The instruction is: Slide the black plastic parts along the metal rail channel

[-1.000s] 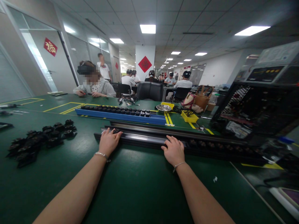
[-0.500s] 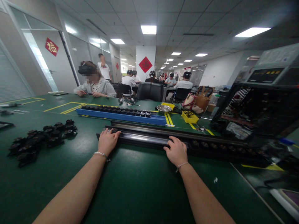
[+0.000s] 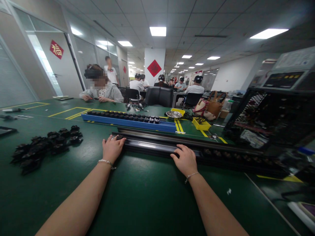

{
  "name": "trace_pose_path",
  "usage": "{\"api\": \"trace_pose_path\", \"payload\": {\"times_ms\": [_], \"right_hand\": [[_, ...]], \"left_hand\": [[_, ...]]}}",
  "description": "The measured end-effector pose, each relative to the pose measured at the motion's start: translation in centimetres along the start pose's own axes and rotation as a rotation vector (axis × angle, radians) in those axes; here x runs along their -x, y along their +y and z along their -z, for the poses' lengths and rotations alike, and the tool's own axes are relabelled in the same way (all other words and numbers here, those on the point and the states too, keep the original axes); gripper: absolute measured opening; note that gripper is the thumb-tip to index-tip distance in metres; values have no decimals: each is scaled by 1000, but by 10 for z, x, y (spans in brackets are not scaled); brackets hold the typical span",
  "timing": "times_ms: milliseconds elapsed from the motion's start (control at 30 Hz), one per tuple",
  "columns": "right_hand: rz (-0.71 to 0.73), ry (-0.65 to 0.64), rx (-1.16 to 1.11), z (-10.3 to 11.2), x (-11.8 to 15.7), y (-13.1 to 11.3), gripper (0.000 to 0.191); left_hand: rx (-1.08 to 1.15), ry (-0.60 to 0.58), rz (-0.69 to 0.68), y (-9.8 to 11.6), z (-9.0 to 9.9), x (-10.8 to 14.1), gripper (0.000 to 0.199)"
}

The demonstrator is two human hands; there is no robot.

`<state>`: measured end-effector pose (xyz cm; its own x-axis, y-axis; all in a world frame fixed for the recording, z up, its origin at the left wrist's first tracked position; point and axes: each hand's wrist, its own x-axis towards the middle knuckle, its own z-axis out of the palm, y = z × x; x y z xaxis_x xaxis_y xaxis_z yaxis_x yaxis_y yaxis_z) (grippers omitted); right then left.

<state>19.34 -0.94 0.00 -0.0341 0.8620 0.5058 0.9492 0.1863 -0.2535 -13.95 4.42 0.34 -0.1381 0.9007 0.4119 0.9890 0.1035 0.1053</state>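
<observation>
A long black rail [image 3: 147, 145] with a shiny channel lies across the green table. At its left end my left hand [image 3: 112, 149] has its fingers curled round a small black part [image 3: 119, 137] in the channel. My right hand [image 3: 185, 159] rests on the rail further right, fingers apart and slightly bent, with nothing seen in them. Right of that hand, a row of small black parts [image 3: 221, 155] sits in the channel. A pile of similar black parts [image 3: 46, 146] lies on the table at the left.
Behind the rail stands a blue tray [image 3: 128, 122] holding rows of black parts. A metal bowl [image 3: 174, 114], a yellow bin [image 3: 201, 124] and an open black case [image 3: 275, 121] are further right. A person [image 3: 103, 87] sits across the table.
The view has shifted slightly, so most things appear a little further right. Both hands stay at the rail in nearly the same pose.
</observation>
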Motion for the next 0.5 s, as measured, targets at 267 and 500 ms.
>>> {"api": "trace_pose_path", "payload": {"times_ms": [267,500], "right_hand": [[-7,-3,-2,1,0,-1,13],[-25,-19,-3,1,-1,-1,14]], "left_hand": [[13,-33,78,0,12,1,45],[146,-49,145,-12,4,-4,47]]}}
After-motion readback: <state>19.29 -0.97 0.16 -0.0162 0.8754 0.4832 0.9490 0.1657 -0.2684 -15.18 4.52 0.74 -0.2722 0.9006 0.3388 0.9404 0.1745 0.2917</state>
